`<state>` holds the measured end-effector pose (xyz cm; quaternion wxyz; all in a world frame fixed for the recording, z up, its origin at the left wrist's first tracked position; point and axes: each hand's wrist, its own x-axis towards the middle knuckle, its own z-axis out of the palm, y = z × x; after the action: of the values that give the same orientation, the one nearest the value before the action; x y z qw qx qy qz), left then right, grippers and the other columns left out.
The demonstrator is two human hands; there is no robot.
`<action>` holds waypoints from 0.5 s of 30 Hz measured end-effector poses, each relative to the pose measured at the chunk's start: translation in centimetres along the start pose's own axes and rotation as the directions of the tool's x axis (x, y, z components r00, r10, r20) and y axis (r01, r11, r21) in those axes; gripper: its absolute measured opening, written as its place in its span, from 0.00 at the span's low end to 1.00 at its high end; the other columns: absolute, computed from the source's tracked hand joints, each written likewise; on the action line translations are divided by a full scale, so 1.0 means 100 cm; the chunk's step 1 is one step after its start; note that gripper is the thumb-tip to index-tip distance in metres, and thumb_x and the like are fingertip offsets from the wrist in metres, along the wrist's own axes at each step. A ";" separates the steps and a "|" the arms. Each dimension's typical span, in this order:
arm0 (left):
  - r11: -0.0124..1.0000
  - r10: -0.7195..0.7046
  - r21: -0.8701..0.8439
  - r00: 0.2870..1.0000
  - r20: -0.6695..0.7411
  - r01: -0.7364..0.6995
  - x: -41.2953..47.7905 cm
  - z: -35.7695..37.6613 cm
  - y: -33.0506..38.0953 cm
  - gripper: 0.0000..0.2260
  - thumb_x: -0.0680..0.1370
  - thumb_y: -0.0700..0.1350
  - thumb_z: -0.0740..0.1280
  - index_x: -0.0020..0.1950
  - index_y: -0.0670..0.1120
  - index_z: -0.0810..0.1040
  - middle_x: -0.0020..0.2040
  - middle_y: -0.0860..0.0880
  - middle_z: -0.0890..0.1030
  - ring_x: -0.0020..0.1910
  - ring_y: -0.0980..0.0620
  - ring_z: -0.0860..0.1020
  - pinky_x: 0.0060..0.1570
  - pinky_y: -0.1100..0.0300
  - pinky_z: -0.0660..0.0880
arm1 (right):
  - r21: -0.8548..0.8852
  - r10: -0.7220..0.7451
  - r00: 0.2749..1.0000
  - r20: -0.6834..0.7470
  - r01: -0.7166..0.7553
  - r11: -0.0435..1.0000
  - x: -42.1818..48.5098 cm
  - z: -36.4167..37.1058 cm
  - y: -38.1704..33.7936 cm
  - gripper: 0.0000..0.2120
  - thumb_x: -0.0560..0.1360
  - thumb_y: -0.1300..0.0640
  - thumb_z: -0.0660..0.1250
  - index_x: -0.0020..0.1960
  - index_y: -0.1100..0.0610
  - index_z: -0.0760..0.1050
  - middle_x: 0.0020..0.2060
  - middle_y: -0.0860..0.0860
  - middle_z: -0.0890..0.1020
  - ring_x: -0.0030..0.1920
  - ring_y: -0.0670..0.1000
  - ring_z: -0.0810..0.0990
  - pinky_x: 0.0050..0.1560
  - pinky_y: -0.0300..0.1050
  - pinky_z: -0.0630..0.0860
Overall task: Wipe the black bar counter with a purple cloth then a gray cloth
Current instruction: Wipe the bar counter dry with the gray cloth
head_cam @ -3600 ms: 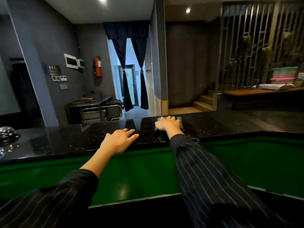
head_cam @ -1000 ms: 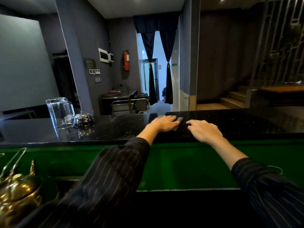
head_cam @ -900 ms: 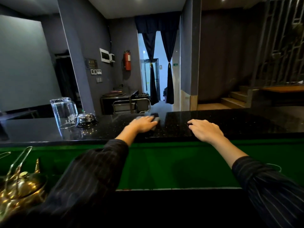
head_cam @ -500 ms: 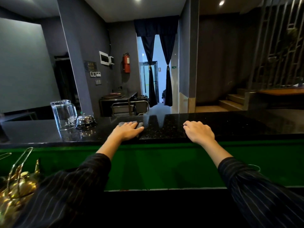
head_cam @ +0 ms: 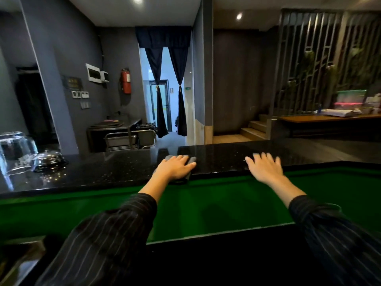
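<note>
The black speckled bar counter (head_cam: 107,172) runs across the view in front of me. My left hand (head_cam: 175,166) lies palm down on a gray cloth (head_cam: 191,160) near the counter's near edge, pressing it flat. Only the cloth's edges show past my fingers and wrist. My right hand (head_cam: 263,168) rests to the right of it on the counter's near edge, fingers spread, with nothing in it. I see no purple cloth.
An upturned clear glass jug (head_cam: 16,151) and a chrome call bell (head_cam: 48,161) stand on the counter's left end. A green lower surface (head_cam: 206,203) lies between me and the counter. Metal ware (head_cam: 12,263) sits at the bottom left.
The cloth went from under my right hand to under my left. It slid left toward the bell, then back right over the last half second. My right hand also shifted right.
</note>
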<state>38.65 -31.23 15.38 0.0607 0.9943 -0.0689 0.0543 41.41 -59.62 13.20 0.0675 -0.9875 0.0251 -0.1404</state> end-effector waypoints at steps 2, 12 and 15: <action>0.998 -0.056 0.009 0.998 0.031 0.056 0.019 0.003 0.010 0.31 0.78 0.64 0.47 0.77 0.50 0.53 0.79 0.47 0.55 0.78 0.46 0.55 0.75 0.42 0.51 | -0.091 -0.073 0.996 0.041 0.077 0.993 0.004 0.012 0.013 0.28 0.80 0.47 0.39 0.71 0.52 0.68 0.69 0.54 0.72 0.70 0.57 0.68 0.69 0.65 0.60; 0.996 0.086 -0.010 0.990 0.110 -0.085 0.098 0.028 0.164 0.31 0.78 0.62 0.50 0.78 0.49 0.51 0.79 0.48 0.53 0.78 0.47 0.51 0.75 0.41 0.47 | 0.243 -0.089 0.966 0.244 0.027 0.970 0.014 -0.013 0.018 0.32 0.78 0.46 0.54 0.79 0.54 0.51 0.77 0.57 0.60 0.78 0.56 0.55 0.74 0.56 0.50; 0.992 0.127 -0.004 0.986 0.111 -0.127 0.093 0.029 0.182 0.30 0.78 0.60 0.52 0.78 0.49 0.51 0.79 0.47 0.53 0.78 0.47 0.51 0.74 0.42 0.47 | 0.510 -0.117 0.931 0.345 -0.081 0.856 0.011 -0.026 0.029 0.40 0.73 0.49 0.59 0.80 0.52 0.42 0.77 0.61 0.59 0.77 0.60 0.54 0.75 0.54 0.47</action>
<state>45.44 -50.74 15.66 0.0516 0.9895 -0.1352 0.0030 41.69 -62.90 15.57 0.3315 -0.9418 -0.0356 0.0428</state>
